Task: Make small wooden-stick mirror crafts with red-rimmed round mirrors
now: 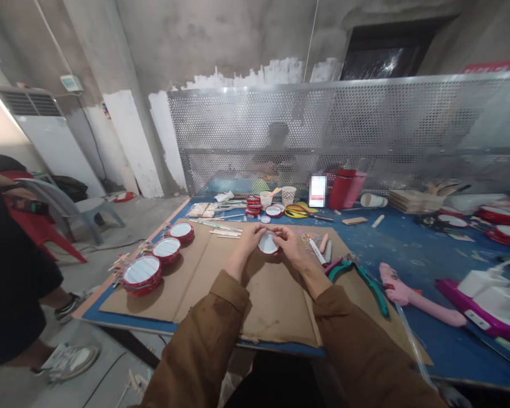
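Note:
Between my two hands is a small round drum-like piece (268,243) with a white face and a red rim, held above the cardboard sheet (255,306). My left hand (251,237) grips its left edge with the fingertips. On the other edge, my right hand (289,243) pinches the rim. The undersides of the fingers are hidden. To the left stand three stacks of similar red-rimmed pieces: a large stack (141,274), a middle stack (166,249) and a smaller stack (181,232), with thin wooden sticks beside them.
Right of my hands lie teal-handled pliers (376,289), a pink glue gun (416,297) and a purple power strip (471,317). Behind are paper cups (288,195), yellow-handled scissors (297,211), a lit phone (318,190) and a red bottle (342,190). A person (12,272) stands at left.

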Demonstrator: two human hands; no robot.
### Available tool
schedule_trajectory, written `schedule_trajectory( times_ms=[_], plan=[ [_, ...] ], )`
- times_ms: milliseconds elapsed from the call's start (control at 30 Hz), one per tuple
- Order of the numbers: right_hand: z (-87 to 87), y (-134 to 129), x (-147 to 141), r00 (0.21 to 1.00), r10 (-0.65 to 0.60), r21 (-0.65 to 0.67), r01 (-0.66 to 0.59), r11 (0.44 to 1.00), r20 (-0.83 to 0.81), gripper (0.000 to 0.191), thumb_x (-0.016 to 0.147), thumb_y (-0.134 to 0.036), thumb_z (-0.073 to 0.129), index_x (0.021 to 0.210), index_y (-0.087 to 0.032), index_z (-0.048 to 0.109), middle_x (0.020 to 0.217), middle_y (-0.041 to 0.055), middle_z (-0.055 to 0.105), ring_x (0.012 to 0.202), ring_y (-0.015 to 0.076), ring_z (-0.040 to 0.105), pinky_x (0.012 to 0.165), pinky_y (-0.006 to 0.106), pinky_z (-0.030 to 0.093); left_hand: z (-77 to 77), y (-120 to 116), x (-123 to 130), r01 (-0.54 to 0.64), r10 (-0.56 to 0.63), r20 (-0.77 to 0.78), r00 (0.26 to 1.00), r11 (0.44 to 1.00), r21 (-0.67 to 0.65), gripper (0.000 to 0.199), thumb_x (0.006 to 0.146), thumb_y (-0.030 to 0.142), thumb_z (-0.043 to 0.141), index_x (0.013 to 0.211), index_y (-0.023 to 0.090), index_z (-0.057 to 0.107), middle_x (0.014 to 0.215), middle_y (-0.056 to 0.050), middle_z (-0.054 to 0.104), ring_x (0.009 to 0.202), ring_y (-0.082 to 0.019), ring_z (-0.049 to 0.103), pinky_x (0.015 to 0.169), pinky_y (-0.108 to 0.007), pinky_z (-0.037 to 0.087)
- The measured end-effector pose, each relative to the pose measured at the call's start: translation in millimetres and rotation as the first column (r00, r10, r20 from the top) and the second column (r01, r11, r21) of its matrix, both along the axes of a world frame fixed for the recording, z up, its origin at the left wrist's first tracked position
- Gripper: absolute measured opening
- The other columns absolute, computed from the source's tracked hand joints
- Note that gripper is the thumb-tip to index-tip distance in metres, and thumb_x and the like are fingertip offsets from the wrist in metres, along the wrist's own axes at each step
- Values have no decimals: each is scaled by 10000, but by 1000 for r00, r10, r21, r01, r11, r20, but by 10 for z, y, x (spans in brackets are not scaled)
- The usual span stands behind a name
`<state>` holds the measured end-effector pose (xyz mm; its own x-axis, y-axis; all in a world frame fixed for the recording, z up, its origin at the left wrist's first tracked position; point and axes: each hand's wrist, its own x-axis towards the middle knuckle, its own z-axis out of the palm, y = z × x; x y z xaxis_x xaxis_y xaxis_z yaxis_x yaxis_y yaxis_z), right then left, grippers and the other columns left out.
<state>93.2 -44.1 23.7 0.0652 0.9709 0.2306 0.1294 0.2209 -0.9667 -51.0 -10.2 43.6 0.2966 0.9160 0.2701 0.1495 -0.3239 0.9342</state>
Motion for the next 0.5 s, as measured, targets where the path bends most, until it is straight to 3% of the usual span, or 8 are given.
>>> schedule_trajectory(
  times_ms=[300,500],
  plan=[
    [56,-50,3,1000,22,-19,-22,1000,6,334,677,-313,614,988,-200,571,726,-13,642,536,142,597,435,251,495,-36,16,3,-10,10,-6,1000,1000,27,119,791,167,567,830,130,673,830,-49,681,745,-148,598,712,-252,467],
    [95,-92,-37,998,3,71,-8,997,63,254,667,-270,600,907,-188,613,790,13,677,642,144,614,564,254,497,-93,58,-96,92,-91,61,994,995,-24,170,796,198,569,853,121,709,835,-59,702,732,-146,604,686,-248,455]
  ],
)
